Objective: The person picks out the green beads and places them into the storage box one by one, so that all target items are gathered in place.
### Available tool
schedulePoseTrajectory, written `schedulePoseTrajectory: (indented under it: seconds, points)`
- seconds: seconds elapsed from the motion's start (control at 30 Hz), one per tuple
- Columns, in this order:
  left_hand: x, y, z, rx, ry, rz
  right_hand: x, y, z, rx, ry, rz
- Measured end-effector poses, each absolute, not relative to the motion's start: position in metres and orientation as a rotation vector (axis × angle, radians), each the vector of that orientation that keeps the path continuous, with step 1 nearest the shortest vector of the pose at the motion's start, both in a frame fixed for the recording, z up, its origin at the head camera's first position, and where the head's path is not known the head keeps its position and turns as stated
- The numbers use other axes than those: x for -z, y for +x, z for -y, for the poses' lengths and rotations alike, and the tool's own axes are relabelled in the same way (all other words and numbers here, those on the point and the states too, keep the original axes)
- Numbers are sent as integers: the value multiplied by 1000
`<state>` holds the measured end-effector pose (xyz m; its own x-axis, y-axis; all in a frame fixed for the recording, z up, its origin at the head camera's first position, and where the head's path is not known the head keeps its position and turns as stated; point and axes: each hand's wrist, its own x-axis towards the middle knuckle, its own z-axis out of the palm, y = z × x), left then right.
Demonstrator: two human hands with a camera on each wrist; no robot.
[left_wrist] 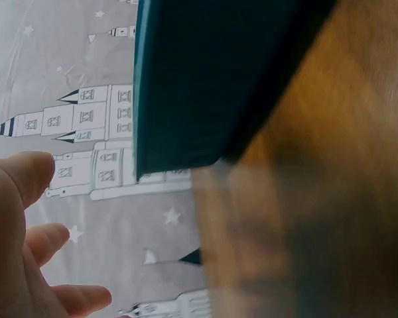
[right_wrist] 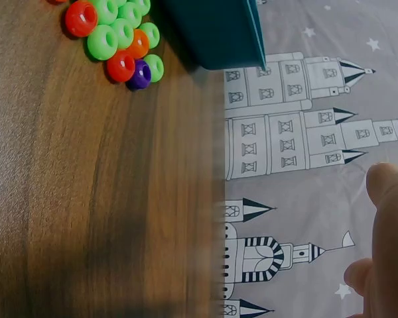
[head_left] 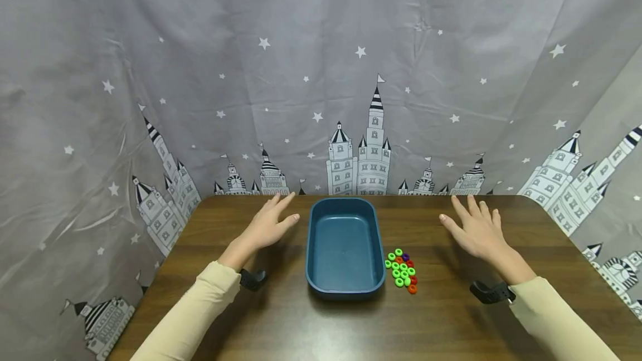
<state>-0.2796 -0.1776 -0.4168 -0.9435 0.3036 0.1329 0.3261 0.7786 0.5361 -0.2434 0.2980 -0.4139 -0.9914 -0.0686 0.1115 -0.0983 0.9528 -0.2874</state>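
Observation:
A dark teal rectangular bin (head_left: 345, 294) stands in the middle of the wooden table, with nothing seen inside it. Just right of it lies a loose cluster of pony beads (head_left: 403, 267), mostly bright green, with some red, orange and one purple; the right wrist view shows the beads (right_wrist: 123, 34) close up. My left hand (head_left: 268, 224) hovers left of the bin, fingers extended and holding nothing. Over the table to the right of the beads, my right hand (head_left: 478, 232) is spread and also holds nothing. Both hands are apart from the bin and the beads.
A grey curtain (head_left: 301, 27) printed with castles and stars hangs behind the wooden table (head_left: 351, 330) and along its sides. Dark straps with small devices sit on the left wrist (head_left: 253, 279) and the right wrist (head_left: 491, 292).

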Motion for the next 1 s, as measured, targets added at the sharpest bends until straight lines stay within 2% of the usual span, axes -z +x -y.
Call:
schedulePoseTrajectory:
  seconds: [0.27, 0.63, 1.0]
  points:
    - [446, -273, 162, 1272, -502, 2845, 415, -242, -298, -465, 137, 3014]
    - [480, -259, 143, 2027, -411, 2592, 415, -238, -298, -493, 127, 3011]
    - [499, -250, 147, 2250, -484, 2427, 416, -233, -293, -497, 132, 3019]
